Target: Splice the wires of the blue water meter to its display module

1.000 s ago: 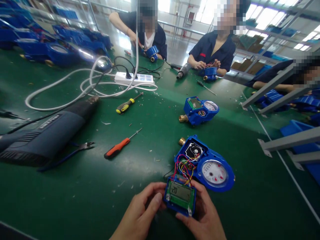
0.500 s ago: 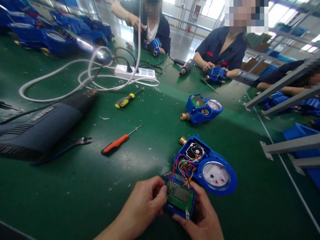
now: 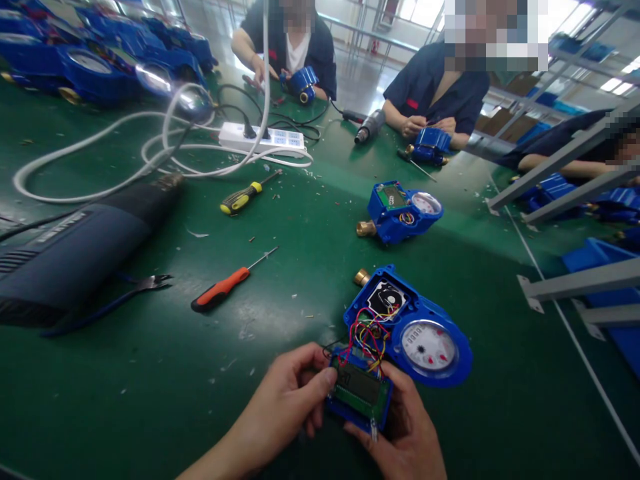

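My left hand (image 3: 293, 393) and my right hand (image 3: 405, 433) both grip a small blue module with a green circuit board and an LCD display (image 3: 361, 395), low in the middle of the view. My left thumb presses on its left edge. Coloured wires (image 3: 367, 337) run from the module up into an open blue water meter (image 3: 407, 327) lying on the green table just beyond my hands. The meter has a round dial face and a brass fitting at its far end.
An orange-handled screwdriver (image 3: 220, 293), side cutters (image 3: 145, 285) and a dark heat gun (image 3: 75, 250) lie to the left. A yellow-black screwdriver (image 3: 243, 197), a white power strip (image 3: 260, 140) with cables and a second blue meter (image 3: 403, 212) lie farther off. Other people work across the table.
The module has tilted in my hands and its display, which read digits before, now looks dark. My left thumb has moved onto the module's left edge. The view has shifted slightly.
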A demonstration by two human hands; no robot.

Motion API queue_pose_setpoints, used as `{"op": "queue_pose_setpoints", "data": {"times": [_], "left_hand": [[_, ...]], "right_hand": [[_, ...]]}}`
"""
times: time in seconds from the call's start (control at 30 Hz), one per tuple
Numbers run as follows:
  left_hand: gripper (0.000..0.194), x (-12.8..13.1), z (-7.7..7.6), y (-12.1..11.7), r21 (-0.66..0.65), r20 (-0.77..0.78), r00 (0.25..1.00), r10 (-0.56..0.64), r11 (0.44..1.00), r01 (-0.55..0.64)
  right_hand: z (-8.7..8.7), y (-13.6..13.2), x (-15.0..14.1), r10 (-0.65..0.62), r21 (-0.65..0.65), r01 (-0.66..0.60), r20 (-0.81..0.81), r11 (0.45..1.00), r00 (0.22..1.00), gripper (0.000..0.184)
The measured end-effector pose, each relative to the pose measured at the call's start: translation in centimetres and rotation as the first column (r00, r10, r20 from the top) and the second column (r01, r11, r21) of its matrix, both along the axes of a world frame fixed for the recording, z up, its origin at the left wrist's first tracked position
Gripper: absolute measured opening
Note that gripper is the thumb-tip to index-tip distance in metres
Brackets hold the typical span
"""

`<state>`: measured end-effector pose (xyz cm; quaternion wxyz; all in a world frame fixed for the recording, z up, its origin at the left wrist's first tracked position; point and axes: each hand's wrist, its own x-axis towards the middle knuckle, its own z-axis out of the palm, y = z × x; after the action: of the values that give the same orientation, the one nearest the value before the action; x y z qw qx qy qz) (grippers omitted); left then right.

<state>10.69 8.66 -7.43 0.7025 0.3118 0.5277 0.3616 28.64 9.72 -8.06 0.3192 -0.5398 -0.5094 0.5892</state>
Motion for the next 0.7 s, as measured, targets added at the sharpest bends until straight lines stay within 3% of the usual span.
{"op": "queue_pose_setpoints", "data": {"times": [0.33, 0.7], "left_hand": [[0.035, 0.27, 0.05, 0.32, -0.015, 0.086, 0.994, 0.072, 0.997, -0.071], [0.033, 0.33, -0.22, -0.12, -0.096, 0.287, 0.952, 0.104, 0.992, -0.08]], "right_hand": [[-0.33, -0.1, -0.37, 0.018, 0.003, -0.018, -0.018, 1.0, 1.0, 0.054], [-0.01, -0.45, -0.98, -0.018, -0.125, -0.019, -0.286, 0.992, 0.958, 0.071]]}}
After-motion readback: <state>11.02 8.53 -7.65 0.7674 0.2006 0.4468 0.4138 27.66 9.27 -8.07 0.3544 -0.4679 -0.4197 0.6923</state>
